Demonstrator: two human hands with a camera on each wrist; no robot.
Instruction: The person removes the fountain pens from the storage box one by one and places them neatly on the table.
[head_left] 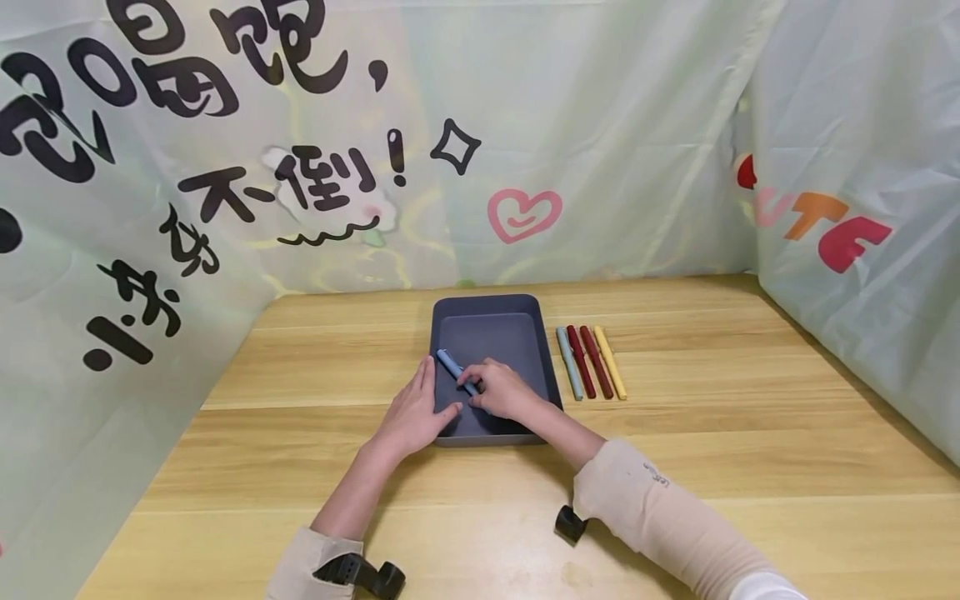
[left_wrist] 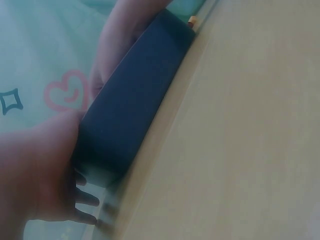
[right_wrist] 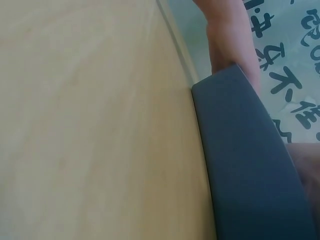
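Observation:
A dark grey-blue rectangular tray (head_left: 487,329) lies on the wooden table. Inside it, a blue pen (head_left: 450,362) slants with its far end towards the left wall. My right hand (head_left: 504,389) pinches the near part of this pen between thumb and fingers, low over the tray floor. My left hand (head_left: 412,412) rests against the tray's left side, fingers straight along the outer wall and thumb reaching over the rim. In the left wrist view, the outer wall (left_wrist: 135,95) of the tray hides most of the right hand.
Right of the tray, several pens lie side by side: a light blue pen (head_left: 569,363), two dark red pens (head_left: 581,361) and a yellow pen (head_left: 611,363). Printed cloth (head_left: 600,125) hangs behind the table and along both sides.

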